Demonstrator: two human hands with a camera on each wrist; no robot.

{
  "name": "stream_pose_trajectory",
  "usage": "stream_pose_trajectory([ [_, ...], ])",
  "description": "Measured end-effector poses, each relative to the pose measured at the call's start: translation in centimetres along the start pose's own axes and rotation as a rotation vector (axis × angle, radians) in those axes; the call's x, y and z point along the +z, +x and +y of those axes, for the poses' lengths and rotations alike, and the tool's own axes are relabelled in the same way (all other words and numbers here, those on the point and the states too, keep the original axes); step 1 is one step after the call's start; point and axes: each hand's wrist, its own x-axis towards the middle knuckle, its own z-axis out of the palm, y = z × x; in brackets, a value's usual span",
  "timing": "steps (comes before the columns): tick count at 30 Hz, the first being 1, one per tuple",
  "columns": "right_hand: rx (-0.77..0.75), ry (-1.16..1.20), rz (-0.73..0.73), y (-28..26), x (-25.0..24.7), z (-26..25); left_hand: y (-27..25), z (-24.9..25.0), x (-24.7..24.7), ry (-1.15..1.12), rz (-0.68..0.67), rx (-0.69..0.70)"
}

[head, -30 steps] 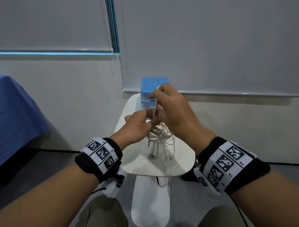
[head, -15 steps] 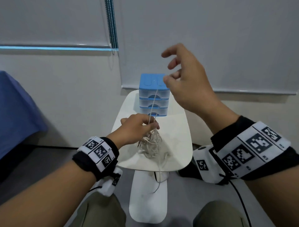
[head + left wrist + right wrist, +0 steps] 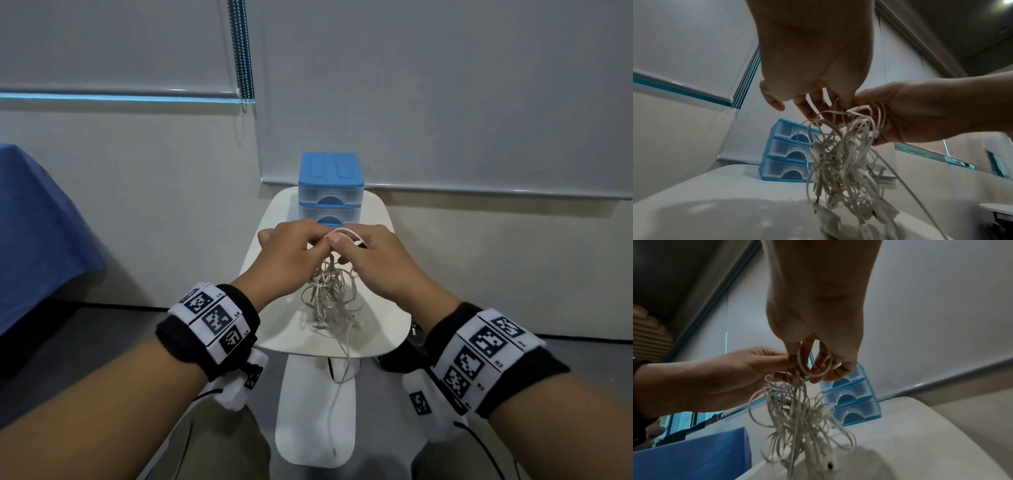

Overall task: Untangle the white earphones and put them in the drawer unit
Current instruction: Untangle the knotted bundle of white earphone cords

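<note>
The earphones (image 3: 330, 298) are being pinched by the left hand (image 3: 291, 260) and right hand (image 3: 380, 263) above the desk (image 3: 383, 329)

One earphone tangle (image 3: 330, 298), one drawer unit (image 3: 330, 186) (three drawers), two hands (image 3: 337, 255).

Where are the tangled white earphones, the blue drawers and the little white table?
white earphones (image 3: 330, 294): head view, middle of the hanging tangle.
drawer unit (image 3: 330, 170): head view, its blue top.
white table (image 3: 383, 318): head view, bare part of the tabletop right of the tangle.
</note>
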Motion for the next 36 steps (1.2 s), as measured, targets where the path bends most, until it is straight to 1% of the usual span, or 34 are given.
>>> stream_pose_trajectory([
  [4,-0.136,-0.196,0.124,1.0,-0.1,-0.6,0.1,-0.4,0.3,-0.031,0.004,-0.025],
  [6,-0.156,-0.21,0.207,1.5,-0.5,-1.1,0.1,-0.6,0.5,-0.008,-0.075,-0.061],
  [8,-0.14,-0.205,0.244,2.0,-1.2,-1.7,0.0,-0.8,0.7,0.04,-0.172,-0.097],
  [9,-0.122,-0.162,0.236,2.2,-1.5,-2.2,-0.1,-0.9,0.9,0.063,-0.191,-0.104],
  [10,-0.087,-0.069,0.216,2.4,-1.8,-2.6,-0.1,-1.1,1.1,0.077,-0.189,-0.105],
  [12,0.046,0.2,0.148,2.5,-2.5,-3.7,-0.1,-1.5,1.3,0.065,-0.166,-0.11],
  [13,0.117,0.292,0.116,2.6,-2.9,-4.0,-0.1,-1.7,1.3,0.055,-0.161,-0.114],
  [15,0.201,0.35,0.059,2.7,-4.0,-4.3,0.0,-1.8,1.4,0.055,-0.166,-0.117],
  [16,0.217,0.343,0.035,2.8,-4.5,-4.2,0.0,-1.9,1.3,0.059,-0.173,-0.115],
  [18,0.216,0.278,0.014,3.1,-5.4,-3.7,0.2,-2.1,1.3,0.047,-0.197,-0.107],
  [22,0.231,0.145,0.023,3.8,-6.7,-2.2,0.1,-2.6,1.7,0.072,-0.269,-0.099],
  [23,0.232,0.068,0.004,3.8,-7.1,-2.2,0.1,-2.9,1.9,0.077,-0.275,-0.1],
  [26,0.198,-0.347,-0.069,3.7,-8.4,-2.6,0.0,-3.3,2.2,0.099,-0.291,-0.094],
  [27,0.162,-0.451,-0.061,3.7,-8.7,-2.6,0.0,-3.3,2.3,0.116,-0.298,-0.088],
  [28,0.104,-0.499,0.001,3.9,-8.9,-2.4,0.1,-3.3,2.5,0.133,-0.306,-0.082],
  [29,0.02,-0.494,0.113,4.2,-9.0,-2.3,0.1,-3.4,2.5,0.143,-0.309,-0.078],
  [30,-0.056,-0.419,0.262,4.5,-9.2,-2.1,0.2,-3.3,2.6,0.141,-0.309,-0.083],
  [31,-0.117,-0.289,0.411,4.8,-9.3,-2.1,0.2,-3.3,2.7,0.136,-0.306,-0.089],
  [32,-0.16,-0.131,0.524,5.1,-9.5,-2.3,0.2,-3.4,2.8,0.136,-0.305,-0.091],
  [33,-0.174,0.032,0.59,5.3,-9.5,-2.6,0.2,-3.5,2.9,0.145,-0.306,-0.089],
  [34,-0.153,0.176,0.615,5.5,-9.6,-3.1,0.2,-3.5,3.0,0.154,-0.306,-0.09],
  [35,-0.107,0.288,0.607,5.8,-9.8,-3.4,0.2,-3.7,3.0,0.156,-0.302,-0.097],
  [36,-0.054,0.337,0.57,6.1,-10.0,-3.5,0.1,-3.7,3.0,0.151,-0.295,-0.11],
])
